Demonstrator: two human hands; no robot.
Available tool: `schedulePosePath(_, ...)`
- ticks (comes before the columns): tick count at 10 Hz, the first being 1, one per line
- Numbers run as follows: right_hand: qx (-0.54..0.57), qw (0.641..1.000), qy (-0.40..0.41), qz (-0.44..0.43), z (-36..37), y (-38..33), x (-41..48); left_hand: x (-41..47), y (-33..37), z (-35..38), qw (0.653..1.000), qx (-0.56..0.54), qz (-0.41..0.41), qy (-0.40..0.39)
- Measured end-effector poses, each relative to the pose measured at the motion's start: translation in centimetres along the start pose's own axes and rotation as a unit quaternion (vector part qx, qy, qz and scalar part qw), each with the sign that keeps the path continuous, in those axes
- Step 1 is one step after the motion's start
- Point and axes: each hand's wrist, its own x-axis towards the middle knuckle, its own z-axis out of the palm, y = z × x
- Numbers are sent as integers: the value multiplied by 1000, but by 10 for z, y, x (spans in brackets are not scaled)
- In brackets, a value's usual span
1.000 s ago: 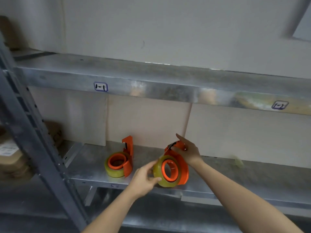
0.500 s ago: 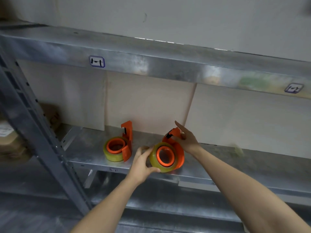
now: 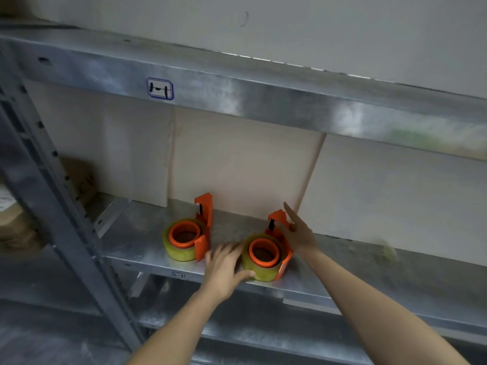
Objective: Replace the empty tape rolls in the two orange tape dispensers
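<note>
I'm taking the lower shelf (image 3: 369, 262) as my reference. Both orange dispensers stand on it: the first dispenser (image 3: 204, 225) sits mid-depth on the shelf, and the second dispenser (image 3: 286, 255) stands just beside it, closer to the shelf's front lip. Each carries a thick yellowish roll, so I judge the swap is nearly done and I'm only setting the second one down. My left hand (image 3: 224, 267) cups the tape roll (image 3: 250, 270) from the side, with the thumb hooked under its front face and the fingers curled behind, though these are blurred. My right hand (image 3: 297, 233) leans on the dispenser's upright cutter end with its fingers spread and mostly straight and the index raised. I cannot tell whether the thumb grips the orange frame. The main worry is the lip. The roll sits very near the shelf's edge, so a careless release or a drag of my left thumb could tip the dispenser off the shelf. My palm is also right at the cutter, so a slip there could nick it. Pulling my left hand back wide could knock the first dispenser.
</note>
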Motion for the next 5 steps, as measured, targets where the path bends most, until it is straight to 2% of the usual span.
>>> schedulePosePath(2, -1, 1000, -2, 23, -3, -3, -12, -4, 4, -6, 1000, 2, -7, 5)
schedulePosePath(5, 29, 997, 67, 4, -28, -29, -56, -23, 9, -58, 998, -35, 29, 31)
